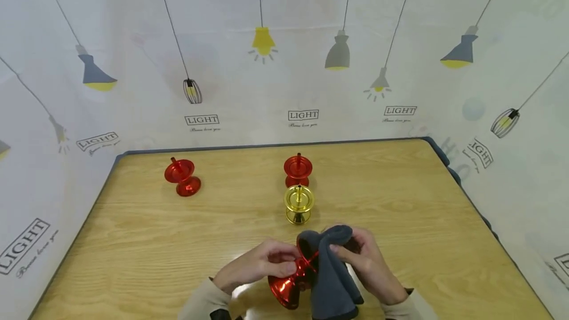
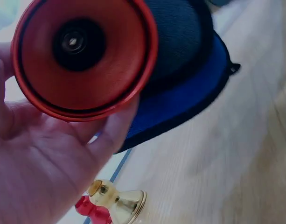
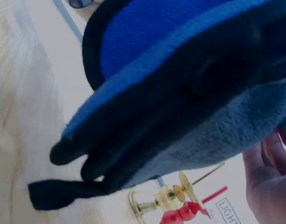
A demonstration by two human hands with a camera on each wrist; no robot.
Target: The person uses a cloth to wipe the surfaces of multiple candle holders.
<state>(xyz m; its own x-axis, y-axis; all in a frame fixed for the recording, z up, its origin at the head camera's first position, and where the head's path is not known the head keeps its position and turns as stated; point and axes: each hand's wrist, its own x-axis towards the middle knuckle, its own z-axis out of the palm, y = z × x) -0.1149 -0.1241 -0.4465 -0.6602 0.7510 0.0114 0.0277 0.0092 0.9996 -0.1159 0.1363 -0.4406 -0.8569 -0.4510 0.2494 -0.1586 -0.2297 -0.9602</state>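
Note:
My left hand (image 1: 262,263) grips a shiny red candle holder (image 1: 284,288) around its waist, tilted so its dish and spike point to the right. In the left wrist view the hollow underside of its base (image 2: 105,84) faces the camera. A dark blue-grey cloth (image 1: 333,280) with black edging is pinched in my right hand (image 1: 366,263). The cloth lies against the candle holder's dish and covers part of it, then hangs down in folds. In the right wrist view the cloth (image 3: 194,126) hides most of the hand.
Just beyond my hands a gold candle holder (image 1: 299,205) stands upright, with a red candle holder (image 1: 298,168) right behind it. Another red candle holder (image 1: 182,177) stands at the back left of the wooden table (image 1: 231,211). A white wall sheet (image 1: 231,63) with lamp prints rises behind the table.

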